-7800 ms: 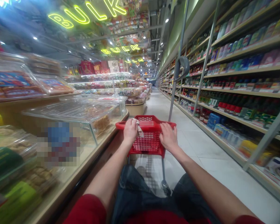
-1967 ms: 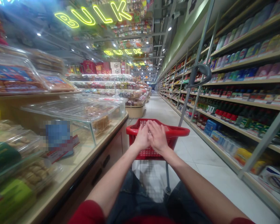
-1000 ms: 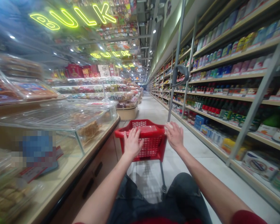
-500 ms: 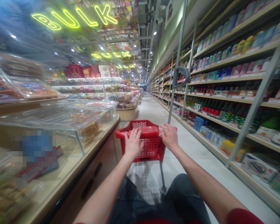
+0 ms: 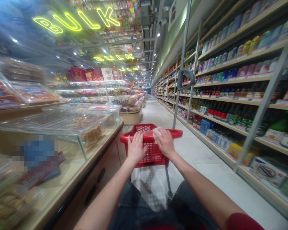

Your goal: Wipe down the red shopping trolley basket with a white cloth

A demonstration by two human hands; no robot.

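A small red shopping cart (image 5: 148, 153) stands in the aisle just ahead of my legs. My left hand (image 5: 135, 149) lies flat on the near left part of its rim, fingers stretched forward and slightly apart, holding nothing. My right hand (image 5: 165, 142) rests on the middle of the near rim, fingers curled over a small white crumpled tissue (image 5: 156, 131) and pressing it against the red plastic. Only a corner of the tissue shows past my fingers.
A long counter (image 5: 69, 179) with clear-lidded bulk food bins (image 5: 69, 119) runs along the left. Stocked shelves (image 5: 230, 105) with bottles and packets line the right, with slanted metal posts (image 5: 261, 105) in front. The tiled aisle floor (image 5: 206, 166) stretches ahead under yellow neon signs (image 5: 76, 20).
My right hand has slid left along the cart's rim from its right corner to the middle, with the white tissue under its fingers. The left hand has stayed on the rim.
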